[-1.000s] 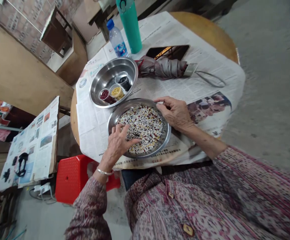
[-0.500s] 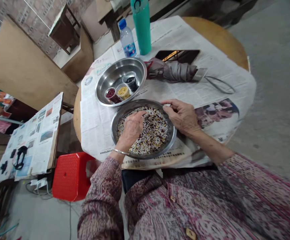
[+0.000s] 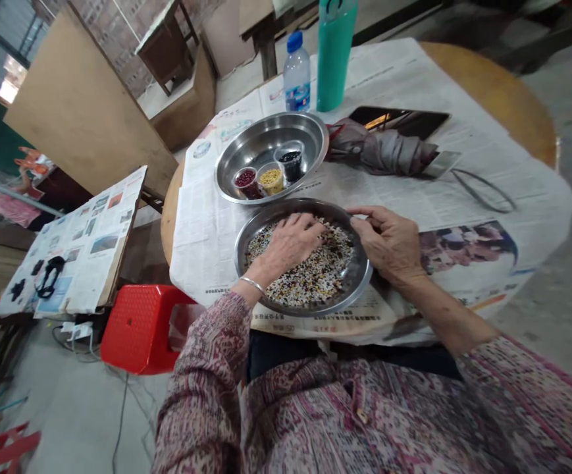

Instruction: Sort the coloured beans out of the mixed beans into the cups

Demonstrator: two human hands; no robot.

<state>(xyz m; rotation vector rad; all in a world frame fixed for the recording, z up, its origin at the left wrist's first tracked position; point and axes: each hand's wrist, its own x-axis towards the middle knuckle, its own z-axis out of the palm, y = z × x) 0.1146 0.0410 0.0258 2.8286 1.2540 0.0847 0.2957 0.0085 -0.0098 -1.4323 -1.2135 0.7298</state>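
The right hand (image 3: 391, 243) is gripping one side of a bowl (image 3: 358, 271) sitting on the desk (image 3: 503, 85). The left hand (image 3: 293, 240) is touching the mixed grains (image 3: 310, 276) inside; whether it is grasping any, I cannot tell.

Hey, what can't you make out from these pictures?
All in the head view:
Left hand: fingertips, hidden by the hand itself or the grains.
Near bowl: floor, covered by the grains.
Green bottle: top, cut off by the upper edge.
Newspaper: small print, too tiny and blurred.

The left grip (image 3: 293, 243) lies palm down; the right grip (image 3: 388, 242) pinches thumb toward forefinger.
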